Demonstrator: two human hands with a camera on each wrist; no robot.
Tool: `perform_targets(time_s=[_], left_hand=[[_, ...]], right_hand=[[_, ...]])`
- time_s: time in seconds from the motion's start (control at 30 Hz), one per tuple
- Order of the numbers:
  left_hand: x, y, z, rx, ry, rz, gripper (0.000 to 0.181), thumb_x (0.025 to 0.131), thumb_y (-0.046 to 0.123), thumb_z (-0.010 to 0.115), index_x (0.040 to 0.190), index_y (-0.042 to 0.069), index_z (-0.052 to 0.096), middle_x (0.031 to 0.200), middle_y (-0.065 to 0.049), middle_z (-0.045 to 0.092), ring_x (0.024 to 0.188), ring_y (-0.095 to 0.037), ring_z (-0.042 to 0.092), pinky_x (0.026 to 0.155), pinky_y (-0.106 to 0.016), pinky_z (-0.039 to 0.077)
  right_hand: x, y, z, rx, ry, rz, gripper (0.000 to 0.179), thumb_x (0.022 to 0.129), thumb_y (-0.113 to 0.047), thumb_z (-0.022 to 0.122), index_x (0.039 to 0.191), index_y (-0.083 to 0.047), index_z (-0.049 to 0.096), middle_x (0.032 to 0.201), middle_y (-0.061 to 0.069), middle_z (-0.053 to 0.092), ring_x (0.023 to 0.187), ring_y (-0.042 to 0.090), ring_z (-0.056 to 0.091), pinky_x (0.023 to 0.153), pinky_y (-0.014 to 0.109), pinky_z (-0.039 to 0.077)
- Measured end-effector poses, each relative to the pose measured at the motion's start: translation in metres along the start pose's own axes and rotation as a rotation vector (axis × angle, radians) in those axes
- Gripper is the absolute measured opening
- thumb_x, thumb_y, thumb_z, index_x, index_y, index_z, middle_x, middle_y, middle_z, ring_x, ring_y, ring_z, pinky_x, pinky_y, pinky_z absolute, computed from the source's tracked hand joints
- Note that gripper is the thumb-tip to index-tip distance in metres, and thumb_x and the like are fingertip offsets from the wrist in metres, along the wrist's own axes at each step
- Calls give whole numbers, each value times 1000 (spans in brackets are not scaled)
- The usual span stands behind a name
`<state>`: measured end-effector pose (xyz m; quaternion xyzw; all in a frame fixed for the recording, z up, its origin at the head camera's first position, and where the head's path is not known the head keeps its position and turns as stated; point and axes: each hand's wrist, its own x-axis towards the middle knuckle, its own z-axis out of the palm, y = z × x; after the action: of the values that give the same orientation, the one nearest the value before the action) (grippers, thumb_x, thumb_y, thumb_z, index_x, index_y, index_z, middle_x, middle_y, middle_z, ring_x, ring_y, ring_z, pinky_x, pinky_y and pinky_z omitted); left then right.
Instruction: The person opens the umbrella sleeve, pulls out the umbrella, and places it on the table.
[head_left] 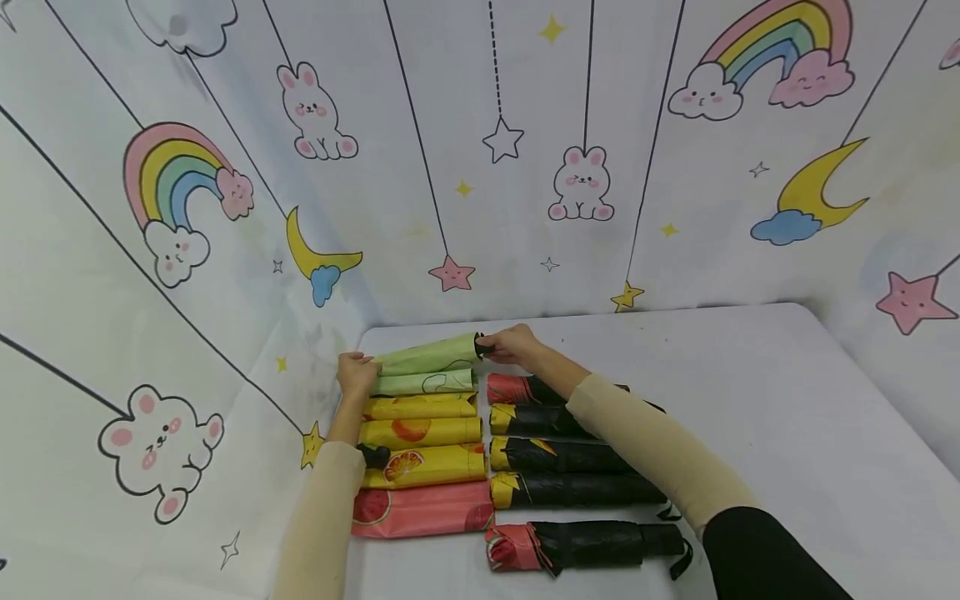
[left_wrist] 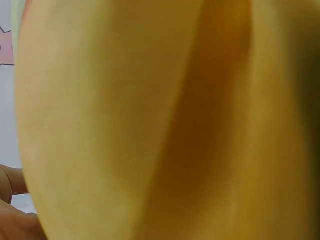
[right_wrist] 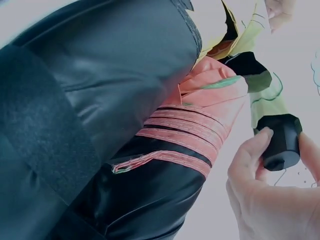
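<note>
A light green fabric sleeve (head_left: 427, 357) lies at the far end of the left column, with a black handle (right_wrist: 281, 142) projecting from its right end. My right hand (head_left: 513, 345) pinches that handle between thumb and fingers. At the sleeve's left end my left hand (head_left: 356, 372) grips the fabric with curled fingers. Another pale green sleeve (head_left: 423, 382) is just below it. In the left wrist view blurred yellow fabric (left_wrist: 100, 120) covers most of the picture and hides the grip. Black folded umbrellas loom close in the right wrist view, one with a red end (right_wrist: 212, 82).
Nearer me in the left column lie several yellow fruit-print sleeves (head_left: 420, 432) and a red watermelon-print one (head_left: 423, 510). Folded black umbrellas (head_left: 585, 490) form the right column, partly under my right forearm. A patterned cloth wall (head_left: 525, 242) rises behind the white table (head_left: 787, 400).
</note>
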<state>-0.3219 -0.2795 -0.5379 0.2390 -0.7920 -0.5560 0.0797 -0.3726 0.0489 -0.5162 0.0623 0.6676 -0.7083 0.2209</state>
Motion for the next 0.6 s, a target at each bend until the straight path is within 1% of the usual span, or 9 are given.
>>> perform_targets(time_s=[0.1,0.17,0.27,0.43,0.6], left_hand=[[0,-2,-2,-31,-15,0,55,97,-2,59,148,-5,39,141,-24,56,126,-42,54,91,-44,51],[0,-3,-3,-43,-11,1,54,98,-3,58,148,-4,39,140,-23,57,123,-41,55,88,-43,51],[1,-4,-3,-51,10,-7,52,97,-5,59,146,-3,42,139,-22,59,120,-41,56,86,-41,51],[3,-3,-1,-49,33,-19,50,97,-6,58,145,-2,44,138,-21,60,121,-40,57,83,-37,51],[5,-4,-1,-55,40,-10,50,97,-5,58,144,-1,44,137,-20,61,119,-38,58,75,-31,49]], right_hand=[[-2,-1,3,12,-1,-18,41,89,-10,84,120,11,67,104,19,76,91,23,77,89,37,61],[-3,-2,4,13,-3,-31,39,89,-10,83,119,11,68,104,20,75,92,25,77,86,36,62],[-4,-3,4,16,-12,-47,40,88,-11,85,117,11,69,105,21,75,94,28,77,90,40,61],[-5,-4,4,39,-7,-78,41,86,-13,87,115,10,70,103,21,76,98,33,77,99,48,56],[-6,-5,2,56,-13,-100,44,86,-12,87,120,8,69,105,19,77,92,31,78,101,51,54]])
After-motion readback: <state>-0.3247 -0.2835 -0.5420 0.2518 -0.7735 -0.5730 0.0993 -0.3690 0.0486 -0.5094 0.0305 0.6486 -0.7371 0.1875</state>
